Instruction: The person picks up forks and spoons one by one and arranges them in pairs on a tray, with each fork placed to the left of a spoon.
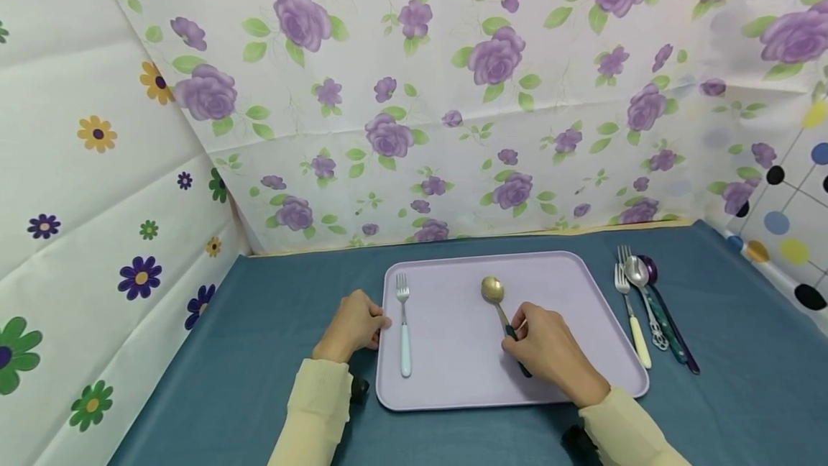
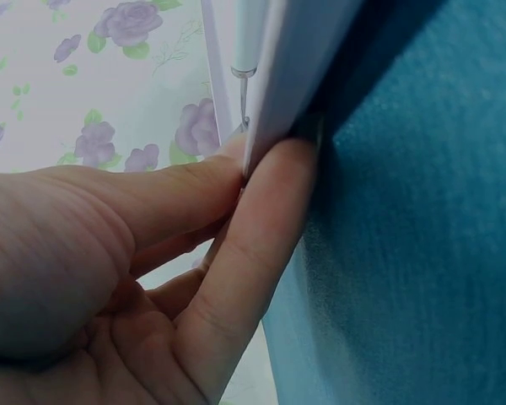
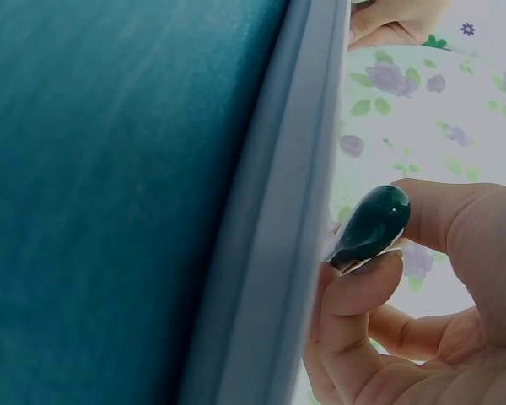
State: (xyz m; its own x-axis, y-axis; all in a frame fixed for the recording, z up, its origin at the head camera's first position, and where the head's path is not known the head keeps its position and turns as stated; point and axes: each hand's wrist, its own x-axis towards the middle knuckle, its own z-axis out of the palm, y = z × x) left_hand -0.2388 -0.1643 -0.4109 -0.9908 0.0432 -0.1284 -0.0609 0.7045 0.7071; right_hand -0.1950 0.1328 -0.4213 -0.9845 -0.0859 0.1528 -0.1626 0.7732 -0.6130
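On the lilac tray [image 1: 453, 387] lies a fork [image 1: 405, 336] with a pale blue handle, along the left side. My left hand [image 1: 352, 326] pinches the tray's left rim, thumb on top and a finger below, as the left wrist view shows. Right of the tray's middle is a spoon [image 1: 494, 289] with a gold bowl and dark green handle. My right hand [image 1: 550, 347] pinches that handle between thumb and fingers, bowl pointing away from me. In the right wrist view the rounded green handle end [image 3: 375, 221] pokes out between the fingertips.
Right of the tray, on the blue cloth [image 1: 737, 351], lie a cream-handled fork [image 1: 639, 340], an ornate silver spoon [image 1: 637, 272], a dark purple spoon [image 1: 649, 268] and another green-handled piece [image 1: 669, 333]. A flowered sheet [image 1: 388, 185] hangs behind, with patterned sheets at both sides.
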